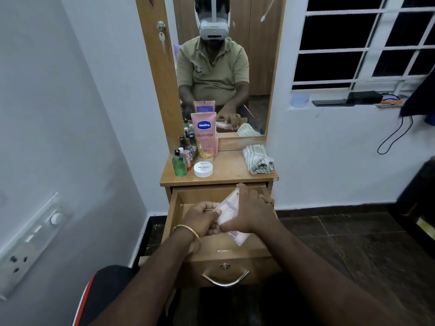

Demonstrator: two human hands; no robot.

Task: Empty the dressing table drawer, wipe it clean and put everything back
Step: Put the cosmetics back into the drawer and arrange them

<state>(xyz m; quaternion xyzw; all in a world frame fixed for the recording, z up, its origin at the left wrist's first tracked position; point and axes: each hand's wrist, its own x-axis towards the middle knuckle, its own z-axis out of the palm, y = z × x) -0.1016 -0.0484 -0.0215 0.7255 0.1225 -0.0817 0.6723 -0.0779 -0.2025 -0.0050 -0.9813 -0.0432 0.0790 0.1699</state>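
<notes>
Over the open drawer [174, 208], left hand [200, 216] and right hand [250, 211] both grip 1 pink packet [229, 208]

At your twelve o'clock: pink lotion tube [205, 135], green bottle [179, 163], white jar [203, 169], grey-and-white striped cloth [257, 159], tan wooden drawer [229, 257], pale pink packet [229, 209].
</notes>
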